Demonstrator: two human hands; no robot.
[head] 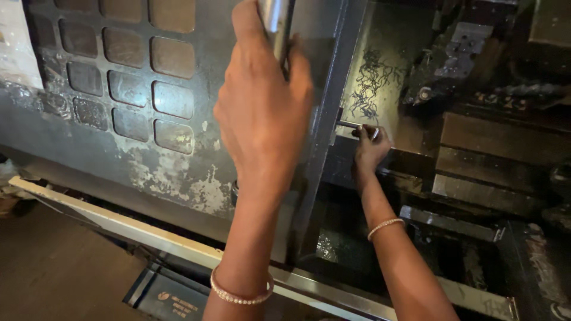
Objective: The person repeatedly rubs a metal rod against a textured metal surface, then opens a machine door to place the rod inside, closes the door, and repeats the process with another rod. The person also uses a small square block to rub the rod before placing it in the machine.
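Beside the grimy machine door (148, 119), left hand (262, 113) grips its handle (276, 24); right hand (370, 148) clasps a metal rod (351, 125).

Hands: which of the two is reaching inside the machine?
The right hand, stretched deep inside and gripping a thin metal rod. The left hand is outside, closed on the door handle.

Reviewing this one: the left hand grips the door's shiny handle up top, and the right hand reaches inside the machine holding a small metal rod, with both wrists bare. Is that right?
Not quite: the wrists are not bare. The head view shows a bracelet on the left wrist and another bracelet on the right. The rest holds: the left hand grips the shiny handle, and the right hand holds a small metal rod inside the machine.
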